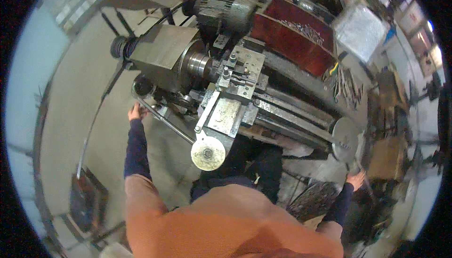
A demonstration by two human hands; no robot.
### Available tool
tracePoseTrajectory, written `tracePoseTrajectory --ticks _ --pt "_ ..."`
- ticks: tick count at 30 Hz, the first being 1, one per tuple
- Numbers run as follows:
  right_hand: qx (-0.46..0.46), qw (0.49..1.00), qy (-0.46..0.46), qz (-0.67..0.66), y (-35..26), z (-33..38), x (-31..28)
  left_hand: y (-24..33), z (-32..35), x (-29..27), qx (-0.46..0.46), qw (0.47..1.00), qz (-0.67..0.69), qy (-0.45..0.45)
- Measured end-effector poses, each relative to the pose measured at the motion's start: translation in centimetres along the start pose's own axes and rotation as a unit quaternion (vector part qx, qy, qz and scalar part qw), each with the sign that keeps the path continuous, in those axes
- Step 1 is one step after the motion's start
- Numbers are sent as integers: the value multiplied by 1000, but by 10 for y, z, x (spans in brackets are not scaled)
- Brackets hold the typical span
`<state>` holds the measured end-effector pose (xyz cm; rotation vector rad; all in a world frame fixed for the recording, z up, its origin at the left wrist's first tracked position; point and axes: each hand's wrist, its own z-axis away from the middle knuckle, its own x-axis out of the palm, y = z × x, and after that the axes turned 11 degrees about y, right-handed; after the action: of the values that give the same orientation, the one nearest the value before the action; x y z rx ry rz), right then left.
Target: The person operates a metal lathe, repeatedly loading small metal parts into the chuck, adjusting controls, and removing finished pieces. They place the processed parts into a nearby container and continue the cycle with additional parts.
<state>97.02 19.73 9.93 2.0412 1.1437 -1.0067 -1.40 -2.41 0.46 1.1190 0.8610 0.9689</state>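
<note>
Left hand [135,112] grips a lathe [226,83] lever [162,116] at centre-left of the frame; right hand [356,180] hangs loosely open, lower right.

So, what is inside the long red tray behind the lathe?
Inside the red tray lies a heap of grey metal shavings toward its far side. The motor covers the tray's left end, so what lies there cannot be seen.
</note>
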Motion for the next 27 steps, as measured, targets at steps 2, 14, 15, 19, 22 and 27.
tracePoseTrajectory --ticks 2,14,15,19,22,27 --pt "15 995 -58 -77 -19 32 -21 -14 -16 -34 8 989 -144 12" --pt "5 952 -172 -253 -79 92 -56 -91 -17 21 285 601 -747 -13" --pt "12 953 -172 -250 -81 88 -70 -97 -16 46 157 745 -646 47" --pt "-31 956 -118 -268 -93 54 -108 -52 -4 52 124 794 -593 -55" --pt "-111 933 -80 -333 -132 17 -135 -42 -10 38 170 753 -631 -77" --pt "-275 802 -75 -525 -272 -22 -214 -63 -18 -10 160 806 -556 -123"
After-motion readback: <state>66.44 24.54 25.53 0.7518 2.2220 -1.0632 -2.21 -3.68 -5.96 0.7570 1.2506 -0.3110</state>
